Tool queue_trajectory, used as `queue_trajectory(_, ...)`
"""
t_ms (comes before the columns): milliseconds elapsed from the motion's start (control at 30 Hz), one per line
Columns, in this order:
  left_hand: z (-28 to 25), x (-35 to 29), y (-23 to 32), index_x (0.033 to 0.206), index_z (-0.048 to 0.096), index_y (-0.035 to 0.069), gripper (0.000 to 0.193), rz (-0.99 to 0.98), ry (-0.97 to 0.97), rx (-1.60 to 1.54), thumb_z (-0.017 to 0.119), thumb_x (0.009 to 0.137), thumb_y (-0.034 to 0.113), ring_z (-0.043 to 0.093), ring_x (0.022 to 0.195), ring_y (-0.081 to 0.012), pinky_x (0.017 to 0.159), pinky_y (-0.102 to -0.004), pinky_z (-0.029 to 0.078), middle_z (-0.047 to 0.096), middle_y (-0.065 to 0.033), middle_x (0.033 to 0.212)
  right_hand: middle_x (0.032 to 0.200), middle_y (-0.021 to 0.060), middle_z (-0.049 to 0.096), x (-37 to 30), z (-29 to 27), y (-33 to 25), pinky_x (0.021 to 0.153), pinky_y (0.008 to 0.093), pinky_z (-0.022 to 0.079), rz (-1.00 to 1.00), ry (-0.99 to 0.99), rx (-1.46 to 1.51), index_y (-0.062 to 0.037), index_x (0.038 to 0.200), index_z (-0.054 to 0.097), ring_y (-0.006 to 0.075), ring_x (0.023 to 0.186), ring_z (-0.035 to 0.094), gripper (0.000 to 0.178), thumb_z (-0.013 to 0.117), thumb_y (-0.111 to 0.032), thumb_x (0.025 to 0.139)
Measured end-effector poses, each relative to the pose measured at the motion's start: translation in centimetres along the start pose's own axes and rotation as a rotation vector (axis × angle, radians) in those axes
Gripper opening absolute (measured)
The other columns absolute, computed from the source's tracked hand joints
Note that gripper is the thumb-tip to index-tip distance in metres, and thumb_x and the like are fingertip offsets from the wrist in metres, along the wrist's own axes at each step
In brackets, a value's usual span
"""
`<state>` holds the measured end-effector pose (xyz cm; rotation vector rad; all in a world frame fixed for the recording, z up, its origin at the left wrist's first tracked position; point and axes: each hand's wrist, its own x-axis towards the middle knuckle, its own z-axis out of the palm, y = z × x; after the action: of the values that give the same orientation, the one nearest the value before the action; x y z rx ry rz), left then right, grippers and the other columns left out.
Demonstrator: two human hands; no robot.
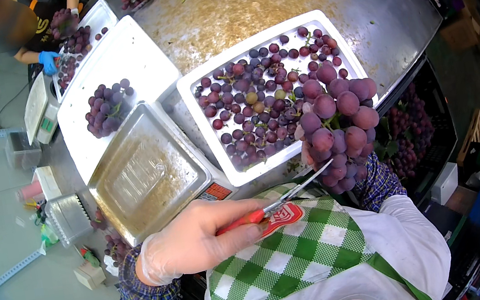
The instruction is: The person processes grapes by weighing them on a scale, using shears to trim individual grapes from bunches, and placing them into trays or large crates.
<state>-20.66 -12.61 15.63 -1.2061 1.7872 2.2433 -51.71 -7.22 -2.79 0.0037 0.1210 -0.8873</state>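
My left hand (189, 243), in a clear glove, is closed round the red handles of small scissors (286, 197). Their narrow metal blades point up and right, with the tips at the lower edge of a large bunch of purple-red grapes (339, 114). My right hand (307, 154) holds that bunch up from behind; the fruit hides nearly all of the hand. Left of the bunch and partly beneath it lies a white foam tray (194, 104) with many loose grapes, several of them greenish.
A metal pan (144, 163) rests on a scale left of the tray. Behind it, a white foam lid (134, 54) carries another grape bunch (108, 107). A dark crate (412, 129) of grapes stands at the right. Far left, a co-worker's blue-gloved hand (48, 62) is beside another tray.
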Motion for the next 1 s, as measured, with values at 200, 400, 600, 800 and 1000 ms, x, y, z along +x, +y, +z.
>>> queue_trajectory(200,0.7,-1.1,-0.7,0.127,0.056,-0.003,0.040,0.045,0.079,0.079,0.061,0.091,0.013,0.062,0.087,-0.0155,0.081,-0.0296,0.049,0.068,-0.0135,0.102,0.124,0.0039,0.053,-0.3,0.1,-0.4,0.075,0.0303,0.050,0.005,-0.081,-0.077,-0.0127,0.142,0.033,0.0150,0.098,0.057,0.060,0.049,-0.047,0.096)
queue_trajectory(400,1.6,-0.9,-2.4,0.123,0.059,0.002,0.038,0.245,0.290,0.235,0.066,0.088,0.015,0.065,0.075,-0.0235,0.072,-0.0322,0.051,0.066,-0.0162,0.090,0.141,0.0072,0.041,0.1,2.8,1.2,0.094,0.0274,0.050,-0.488,0.258,-0.929,-0.0087,0.146,0.024,0.0148,0.117,0.052,0.060,0.049,-0.035,0.098)
queue_trajectory(600,2.1,-0.6,-4.1,0.123,0.059,0.001,0.039,0.170,0.369,0.184,0.066,0.088,0.017,0.065,0.074,-0.0233,0.071,-0.0321,0.051,0.067,-0.0168,0.087,0.144,0.0088,0.044,-1.4,0.9,1.1,0.084,0.0413,0.054,-0.440,0.162,-0.376,-0.0174,0.150,0.024,0.0267,0.110,0.058,0.062,0.026,-0.054,0.100)
queue_trajectory(800,2.6,-0.2,-4.4,0.125,0.057,-0.001,0.037,0.062,0.333,0.078,0.061,0.091,0.012,0.061,0.088,-0.0161,0.084,-0.0294,0.048,0.067,-0.0131,0.100,0.133,0.0076,0.056,-1.2,-2.4,1.3,0.065,0.0470,0.052,-0.398,-0.038,-0.338,-0.0267,0.151,0.023,0.0312,0.084,0.063,0.069,0.021,-0.067,0.095)
queue_trajectory(1000,3.0,0.7,-4.0,0.126,0.058,0.001,0.035,0.068,0.301,0.109,0.060,0.092,0.011,0.061,0.089,-0.0154,0.084,-0.0299,0.048,0.067,-0.0116,0.102,0.135,0.0064,0.055,0.4,3.9,0.9,0.067,0.0468,0.053,-0.233,-0.009,-0.377,-0.0276,0.152,0.019,0.0314,0.091,0.064,0.071,0.020,-0.069,0.094)
